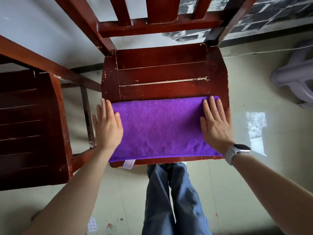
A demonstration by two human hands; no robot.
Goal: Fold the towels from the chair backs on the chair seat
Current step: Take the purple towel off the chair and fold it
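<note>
A purple towel [160, 128] lies folded flat across the front half of the wooden chair seat [162, 73], with a white label hanging off the front edge. My left hand [108, 126] rests flat on the towel's left end, fingers straight. Flat on the right end lies my right hand [216, 126], fingers straight and a white watch on its wrist. The chair back [155, 24] rises behind the seat with no towel showing on its visible part.
A second dark wooden chair [30, 126] stands close on the left. A pale plastic stool [294, 77] sits at the right by the wall. A cable [264, 51] runs along the tiled floor. My legs in blue trousers [172, 200] stand right before the seat.
</note>
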